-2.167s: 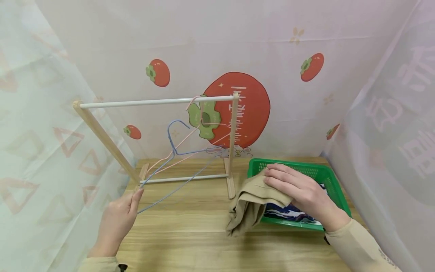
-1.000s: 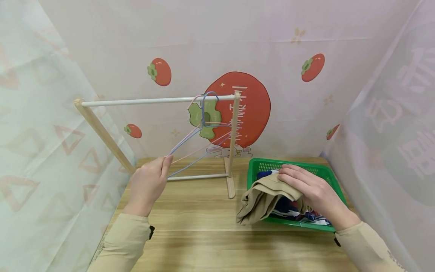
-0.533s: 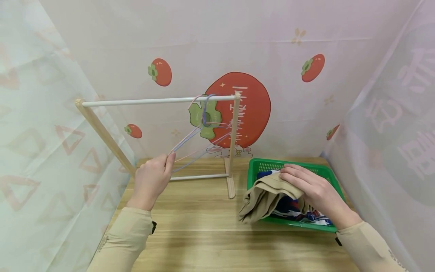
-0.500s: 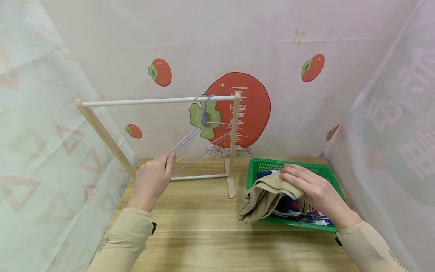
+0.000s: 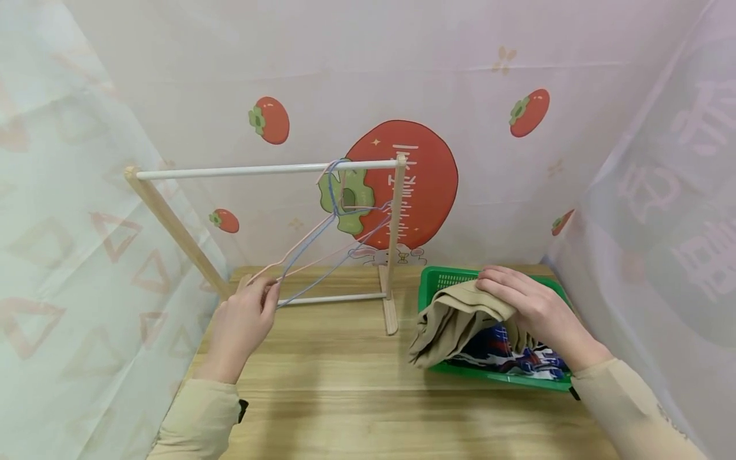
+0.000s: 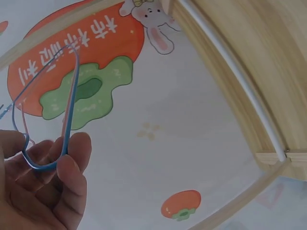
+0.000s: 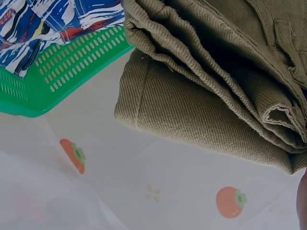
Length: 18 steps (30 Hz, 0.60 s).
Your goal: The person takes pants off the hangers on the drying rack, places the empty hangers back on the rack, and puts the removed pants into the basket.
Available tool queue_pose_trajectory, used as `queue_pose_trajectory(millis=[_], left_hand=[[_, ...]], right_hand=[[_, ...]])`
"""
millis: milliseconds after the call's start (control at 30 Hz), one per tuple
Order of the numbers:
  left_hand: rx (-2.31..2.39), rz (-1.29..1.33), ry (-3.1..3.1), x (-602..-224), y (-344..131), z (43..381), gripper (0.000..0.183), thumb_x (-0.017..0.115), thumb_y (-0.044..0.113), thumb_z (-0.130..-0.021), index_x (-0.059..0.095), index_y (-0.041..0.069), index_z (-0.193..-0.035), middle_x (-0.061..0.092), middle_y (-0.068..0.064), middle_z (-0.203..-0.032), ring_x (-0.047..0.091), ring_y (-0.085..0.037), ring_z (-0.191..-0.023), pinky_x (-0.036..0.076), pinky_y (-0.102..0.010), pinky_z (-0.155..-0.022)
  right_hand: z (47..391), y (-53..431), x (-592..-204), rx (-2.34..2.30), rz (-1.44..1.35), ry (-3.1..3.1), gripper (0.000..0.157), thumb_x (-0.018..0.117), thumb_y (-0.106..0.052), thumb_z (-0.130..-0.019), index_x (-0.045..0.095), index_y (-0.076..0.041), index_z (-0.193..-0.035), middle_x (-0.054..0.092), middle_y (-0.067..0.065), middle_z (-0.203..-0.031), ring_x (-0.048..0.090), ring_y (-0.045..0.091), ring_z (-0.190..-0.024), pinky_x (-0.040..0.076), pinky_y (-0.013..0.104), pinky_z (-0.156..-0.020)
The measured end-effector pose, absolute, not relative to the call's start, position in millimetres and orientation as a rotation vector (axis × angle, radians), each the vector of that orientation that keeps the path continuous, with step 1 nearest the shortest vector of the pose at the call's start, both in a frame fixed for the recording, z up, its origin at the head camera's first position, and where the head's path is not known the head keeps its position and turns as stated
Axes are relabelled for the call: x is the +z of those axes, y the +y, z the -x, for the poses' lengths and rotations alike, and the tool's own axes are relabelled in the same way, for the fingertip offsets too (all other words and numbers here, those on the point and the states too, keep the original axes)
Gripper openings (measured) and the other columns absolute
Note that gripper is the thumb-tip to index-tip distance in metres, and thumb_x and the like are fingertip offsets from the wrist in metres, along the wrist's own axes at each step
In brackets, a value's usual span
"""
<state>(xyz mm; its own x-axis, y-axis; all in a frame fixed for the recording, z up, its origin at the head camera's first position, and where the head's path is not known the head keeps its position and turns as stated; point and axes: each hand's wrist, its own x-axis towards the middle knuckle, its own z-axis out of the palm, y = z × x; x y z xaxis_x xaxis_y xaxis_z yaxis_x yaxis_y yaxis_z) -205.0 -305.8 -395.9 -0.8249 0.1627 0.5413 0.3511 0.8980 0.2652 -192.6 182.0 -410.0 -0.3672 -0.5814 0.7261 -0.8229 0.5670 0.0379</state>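
My left hand [image 5: 244,326] has its fingers loosely curled around the lower end of a blue hanger [image 5: 313,239]; in the left wrist view that end [image 6: 43,166] lies between thumb and fingers. The blue hook overlaps the top bar, close by the hook of a pink hanger [image 5: 293,249] hanging from the rack [image 5: 253,170]. My right hand [image 5: 531,306] holds folded khaki trousers [image 5: 460,313] over the left part of the green basket [image 5: 428,287], its thumb hidden. Thick folded layers and a belt loop of the trousers [image 7: 192,105] fill the right wrist view.
Blue, white and red patterned clothing [image 5: 512,358] lies in the basket. The rack's wooden post [image 5: 395,230] stands left of the basket on the wooden table [image 5: 345,409]. Printed fabric walls [image 5: 460,64] enclose the back and sides.
The left hand carried the blue hanger right and up to the bar, then drew slightly back left and its grip loosened. The right hand shifted the trousers right, over the basket.
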Motion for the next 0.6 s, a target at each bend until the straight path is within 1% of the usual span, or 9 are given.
queue_pose_trajectory(millis=[33, 100, 233, 367, 467, 600], left_hand=[[-0.483, 0.383, -2.522, -397.5, -307.3, 203.1, 0.012, 0.061, 0.017, -0.102, 0.069, 0.008, -0.102, 0.060, -0.001, -0.069, 0.046, -0.015, -0.048, 0.033, -0.032, -0.042], [-0.458, 0.407, -2.480, -401.2, -310.1, 199.3, 0.017, 0.063, 0.017, -0.101, 0.069, 0.006, -0.113, 0.066, -0.001, -0.075, 0.047, -0.010, -0.046, 0.033, -0.028, -0.040], [-0.418, 0.445, -2.395, -412.0, -315.8, 191.3, 0.027, 0.066, 0.015, -0.097, 0.066, 0.003, -0.121, 0.071, -0.006, -0.086, 0.050, -0.007, -0.045, 0.028, -0.022, -0.036], [-0.448, 0.451, -2.345, -425.0, -323.2, 183.5, 0.038, 0.064, 0.012, -0.095, 0.060, 0.001, -0.130, 0.070, -0.011, -0.096, 0.055, -0.008, -0.047, 0.029, -0.017, -0.036], [-0.472, 0.443, -2.350, -436.1, -328.8, 178.1, 0.039, 0.063, 0.011, -0.094, 0.058, -0.001, -0.130, 0.069, -0.012, -0.097, 0.056, -0.008, -0.048, 0.030, -0.016, -0.036], [-0.457, 0.421, -2.395, -450.8, -333.8, 172.0, 0.029, 0.064, 0.011, -0.093, 0.060, -0.002, -0.119, 0.069, -0.010, -0.090, 0.056, -0.006, -0.050, 0.030, -0.015, -0.036]], right_hand=[[194.3, 182.5, -409.2, 0.433, -1.118, -2.088, 0.042, 0.035, -0.022, -0.114, 0.067, -0.002, -0.131, 0.068, 0.012, -0.129, 0.065, 0.031, -0.116, 0.035, 0.021, -0.115], [197.7, 183.4, -407.9, 0.434, -1.112, -2.098, 0.042, 0.034, -0.024, -0.114, 0.067, -0.003, -0.131, 0.068, 0.012, -0.130, 0.064, 0.030, -0.117, 0.034, 0.020, -0.115], [203.7, 185.1, -406.4, 0.452, -1.105, -2.121, 0.044, 0.035, -0.030, -0.113, 0.068, -0.005, -0.131, 0.067, 0.012, -0.131, 0.063, 0.031, -0.120, 0.032, 0.019, -0.116], [211.3, 186.6, -403.3, 0.468, -1.117, -2.097, 0.044, 0.040, -0.033, -0.112, 0.069, -0.004, -0.129, 0.068, 0.014, -0.128, 0.064, 0.033, -0.117, 0.033, 0.019, -0.116], [216.7, 189.5, -400.7, 0.469, -1.118, -2.084, 0.044, 0.042, -0.033, -0.111, 0.069, -0.004, -0.128, 0.069, 0.015, -0.127, 0.065, 0.033, -0.116, 0.033, 0.020, -0.116], [223.0, 194.2, -398.0, 0.462, -1.106, -2.084, 0.045, 0.039, -0.032, -0.112, 0.069, -0.003, -0.129, 0.068, 0.016, -0.127, 0.064, 0.033, -0.116, 0.032, 0.020, -0.117]])
